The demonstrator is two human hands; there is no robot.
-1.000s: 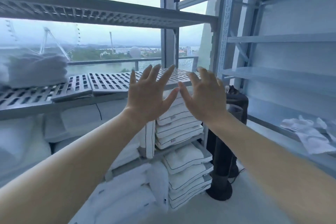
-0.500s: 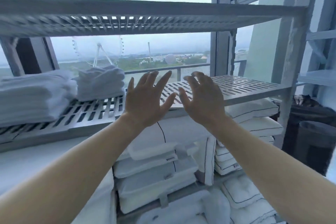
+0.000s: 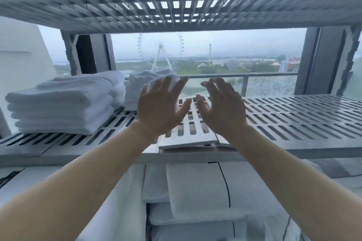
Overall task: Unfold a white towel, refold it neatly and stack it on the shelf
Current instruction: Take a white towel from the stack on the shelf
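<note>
Head view: both arms reach forward over the slotted shelf [image 3: 293,121], and neither hand holds anything. The left hand [image 3: 160,109] has its fingers spread and straight; the right hand [image 3: 223,111] is spread too, with its fingertips slightly bent. The two hands are near each other, thumbs apart. White towels lie at the left end of the shelf: a tall folded stack [image 3: 60,109] at the front, and a smaller, looser pile [image 3: 135,92] just behind it. The left fingertips overlap this pile in the picture; whether they touch it cannot be told. An upper shelf [image 3: 176,11] hangs close overhead, and cushions [image 3: 195,191] fill the level below. The step in hand appears to be the reach for a towel, with unfolding not yet begun. The next move probably calls for both hands to shift left, grip the top towel of the smaller pile and lift it out under the upper shelf.
</note>
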